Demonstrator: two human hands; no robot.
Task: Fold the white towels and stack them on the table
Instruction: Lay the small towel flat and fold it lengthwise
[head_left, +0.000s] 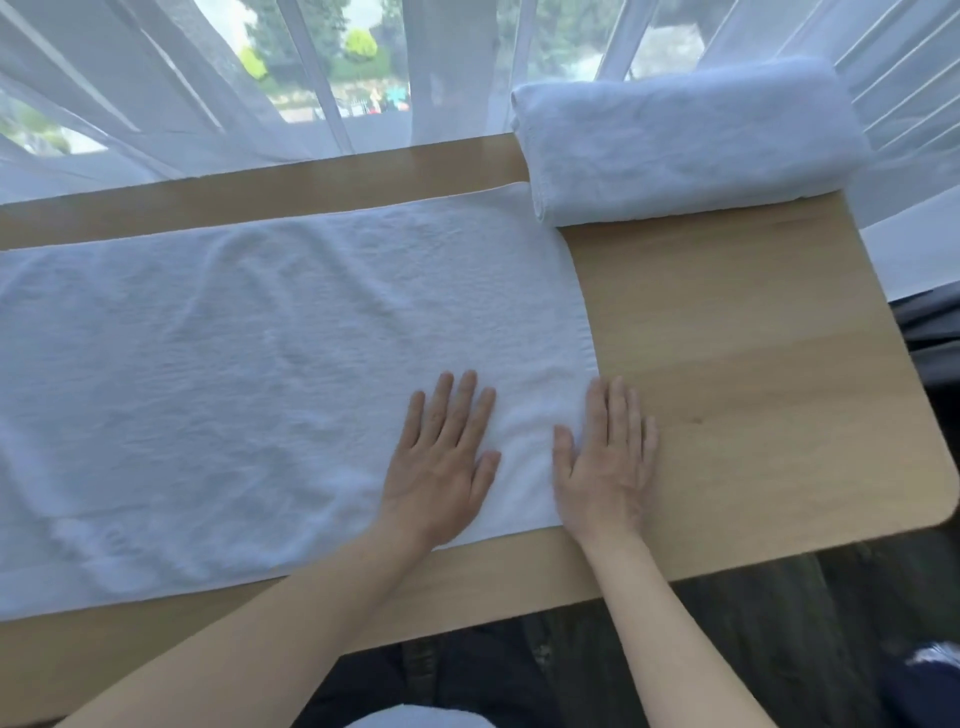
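- The flat white terry towel (270, 374) lies spread on the light wooden bench (737, 374), its long axis running left to right.
- Both grips are flat with straight fingers: the left hand (441, 457) presses the towel near its right end; the right hand (608, 457) straddles the towel's right edge.
- The towel stretches away leftward from both hands; the likely fold goes that way.
- A folded white towel (685, 140) sits at the far right corner; bare bench lies beside it.
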